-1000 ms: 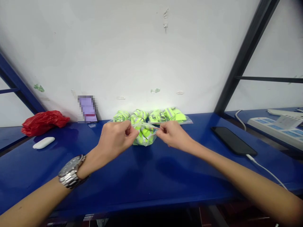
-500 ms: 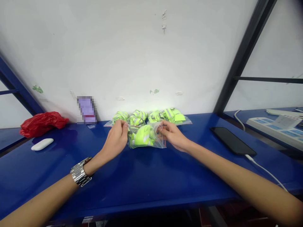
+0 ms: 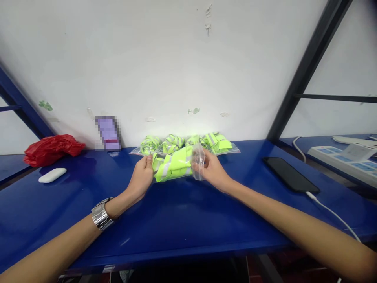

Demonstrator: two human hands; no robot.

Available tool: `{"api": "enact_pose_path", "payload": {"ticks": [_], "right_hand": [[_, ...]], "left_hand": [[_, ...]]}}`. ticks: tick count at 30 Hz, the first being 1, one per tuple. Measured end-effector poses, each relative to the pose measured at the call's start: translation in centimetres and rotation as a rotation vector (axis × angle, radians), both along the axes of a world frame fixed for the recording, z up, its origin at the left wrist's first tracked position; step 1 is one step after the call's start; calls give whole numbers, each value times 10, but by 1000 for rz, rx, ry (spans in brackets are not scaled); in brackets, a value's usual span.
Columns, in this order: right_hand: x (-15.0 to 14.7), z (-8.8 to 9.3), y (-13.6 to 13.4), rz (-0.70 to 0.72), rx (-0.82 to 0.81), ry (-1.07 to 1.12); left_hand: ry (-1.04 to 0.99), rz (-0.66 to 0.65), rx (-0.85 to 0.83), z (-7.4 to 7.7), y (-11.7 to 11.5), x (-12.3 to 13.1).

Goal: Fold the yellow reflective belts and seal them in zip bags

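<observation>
A wide blue tabletop (image 3: 176, 224) runs across the view, set against a white wall, with a black shelf post rising at the right. Near the middle of it, the person's two bare arms reach forward to a clear bag (image 3: 173, 165) stuffed with folded fluorescent yellow fabric with grey stripes. The bag lies sideways on the tabletop, just in front of a row of similar filled bags (image 3: 218, 143) lined up along the wall, seemingly parked there out of the way of the working space.

The bag is gripped at both ends, which appears to keep it steady and stretched flat. The left hand (image 3: 141, 177), with a metal wristwatch (image 3: 101, 214) on its wrist, has its fingers curled closed on the bag's left end. The right hand (image 3: 213, 171) is closed around the bunched, empty plastic at the right end.

Well apart to the right lies a black phone (image 3: 290, 180) on a white cable. Far left sit a crumpled red plastic bag (image 3: 53, 144) and a small white oval case (image 3: 52, 175).
</observation>
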State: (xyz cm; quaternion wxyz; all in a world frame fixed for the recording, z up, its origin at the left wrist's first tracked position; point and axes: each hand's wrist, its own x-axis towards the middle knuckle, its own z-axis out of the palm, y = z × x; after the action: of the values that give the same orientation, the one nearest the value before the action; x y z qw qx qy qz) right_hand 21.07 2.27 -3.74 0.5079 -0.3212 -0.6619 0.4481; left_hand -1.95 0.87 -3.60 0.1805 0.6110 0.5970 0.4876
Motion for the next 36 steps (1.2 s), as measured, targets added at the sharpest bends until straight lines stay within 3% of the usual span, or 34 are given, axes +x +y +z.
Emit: {"api": "enact_pose_path", "payload": {"ticks": [3,6,9,12,18,22,26,31,34,36], "right_hand": [[4,2,-1,198,27,-97],[9,4,-1,424,-24,-112],[11,7,-3,504,-131,-99],[7,11,-8,433,-195,-75],[0,7,-7,279,74,-7],[4,0,4,225,114,-24],[15,-5,15,-40,115,-72],[42,-7,30,-359,81,9],[55,-5,35,-419,43,32],[55,-4,35,-409,10,49]], "left_hand": [[278,128,61,6,-1,-1],[368,152,91,17,-4,3],[455,155,157,21,-5,10],[472,158,195,17,-3,14],[483,168,217,15,4,7],[546,200,186,18,10,1],[549,224,142,23,16,-11],[400,386,52,45,14,-69],[292,477,19,54,11,-120],[162,555,1,52,13,-148]]}}
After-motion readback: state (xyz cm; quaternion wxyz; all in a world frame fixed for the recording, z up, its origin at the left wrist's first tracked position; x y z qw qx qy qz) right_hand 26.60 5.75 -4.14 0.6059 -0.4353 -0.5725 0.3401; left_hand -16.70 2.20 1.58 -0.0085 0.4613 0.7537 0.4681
